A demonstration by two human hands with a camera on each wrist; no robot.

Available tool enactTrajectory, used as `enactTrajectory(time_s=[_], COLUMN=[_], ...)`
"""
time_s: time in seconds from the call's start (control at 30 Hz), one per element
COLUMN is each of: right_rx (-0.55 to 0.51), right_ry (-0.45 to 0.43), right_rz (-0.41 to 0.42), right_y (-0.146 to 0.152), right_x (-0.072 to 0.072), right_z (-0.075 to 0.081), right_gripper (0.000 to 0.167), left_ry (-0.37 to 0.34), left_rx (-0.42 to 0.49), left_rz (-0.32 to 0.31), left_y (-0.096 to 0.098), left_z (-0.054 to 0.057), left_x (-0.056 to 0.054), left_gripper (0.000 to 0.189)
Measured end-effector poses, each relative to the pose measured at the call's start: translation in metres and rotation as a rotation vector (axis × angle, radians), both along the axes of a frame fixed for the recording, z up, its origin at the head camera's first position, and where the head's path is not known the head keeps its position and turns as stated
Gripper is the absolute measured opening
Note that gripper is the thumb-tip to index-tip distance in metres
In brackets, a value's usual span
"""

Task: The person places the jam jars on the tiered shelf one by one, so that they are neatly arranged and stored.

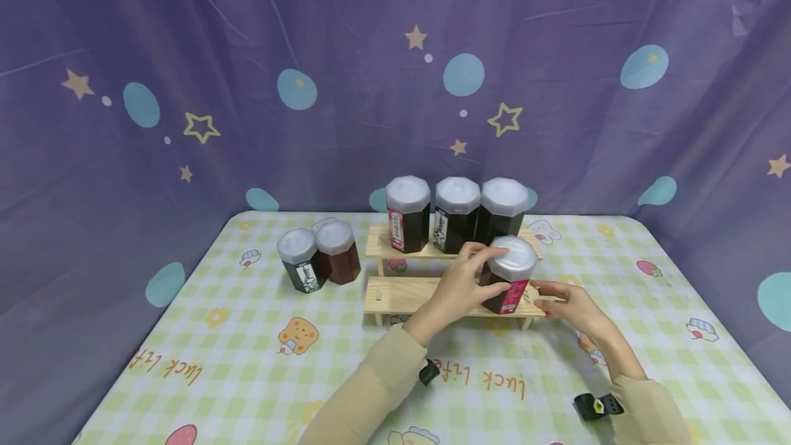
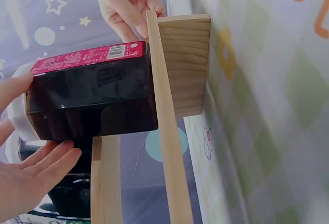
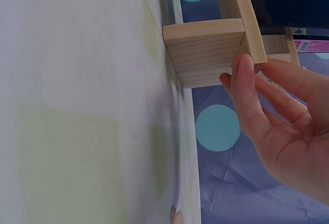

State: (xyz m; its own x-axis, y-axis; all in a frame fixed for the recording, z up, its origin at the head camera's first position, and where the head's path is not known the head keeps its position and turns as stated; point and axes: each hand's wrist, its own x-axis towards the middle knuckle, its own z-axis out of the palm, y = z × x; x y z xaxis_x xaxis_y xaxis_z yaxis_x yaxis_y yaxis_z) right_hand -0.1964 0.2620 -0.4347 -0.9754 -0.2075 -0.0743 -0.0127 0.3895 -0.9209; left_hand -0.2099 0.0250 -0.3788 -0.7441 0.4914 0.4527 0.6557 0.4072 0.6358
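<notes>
A dark hexagonal jar (image 1: pixel 517 261) with a whitish lid and a pink label stands at the right end of the lower step of a two-step wooden rack (image 1: pixel 402 294). My left hand (image 1: pixel 456 288) holds this jar near its lid, thumb on one side and fingers on the other. In the left wrist view the base of the jar (image 2: pixel 92 100) meets the step, slightly tilted. My right hand (image 1: pixel 573 309) pinches the right end of the lower step; in the right wrist view the thumb and fingers close round the board's corner (image 3: pixel 254 47).
On the upper step stand three similar jars: a left one (image 1: pixel 408 215), a middle one (image 1: pixel 457 215) and a right one (image 1: pixel 503 208). Left of the rack, a dark jar (image 1: pixel 301 259) and a brownish jar (image 1: pixel 338 253) stand close together on the checked tablecloth (image 1: pixel 247 321). Behind hangs a purple curtain (image 1: pixel 371 88).
</notes>
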Motion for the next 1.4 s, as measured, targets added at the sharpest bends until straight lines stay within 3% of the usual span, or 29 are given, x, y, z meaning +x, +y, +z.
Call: enactTrajectory(time_s=[0.2,0.4,0.67,1.03,1.4], right_rx=[0.010,-0.001,0.017,0.010,0.005], right_ry=[-0.002,0.004,0.007,0.001,0.010], right_rz=[-0.017,-0.015,-0.006,-0.009,-0.009], right_y=[-0.001,-0.002,-0.001,0.000,-0.001], right_x=[0.000,0.001,0.002,0.001,0.001], right_z=[0.001,0.001,0.003,0.001,0.001], right_gripper=[0.051,0.050,0.051,0.052,0.051], left_ry=[0.070,0.114,0.034,0.100,0.166], left_rx=[0.096,0.113,0.063,0.014,0.041], left_rz=[-0.013,-0.013,0.071,0.199,0.263], left_y=[-0.010,-0.023,-0.051,-0.092,-0.125], left_z=[-0.001,0.000,0.001,-0.005,-0.005], left_x=[0.004,0.008,0.008,0.004,0.003], left_gripper=[0.037,0.029,0.030,0.026,0.023])
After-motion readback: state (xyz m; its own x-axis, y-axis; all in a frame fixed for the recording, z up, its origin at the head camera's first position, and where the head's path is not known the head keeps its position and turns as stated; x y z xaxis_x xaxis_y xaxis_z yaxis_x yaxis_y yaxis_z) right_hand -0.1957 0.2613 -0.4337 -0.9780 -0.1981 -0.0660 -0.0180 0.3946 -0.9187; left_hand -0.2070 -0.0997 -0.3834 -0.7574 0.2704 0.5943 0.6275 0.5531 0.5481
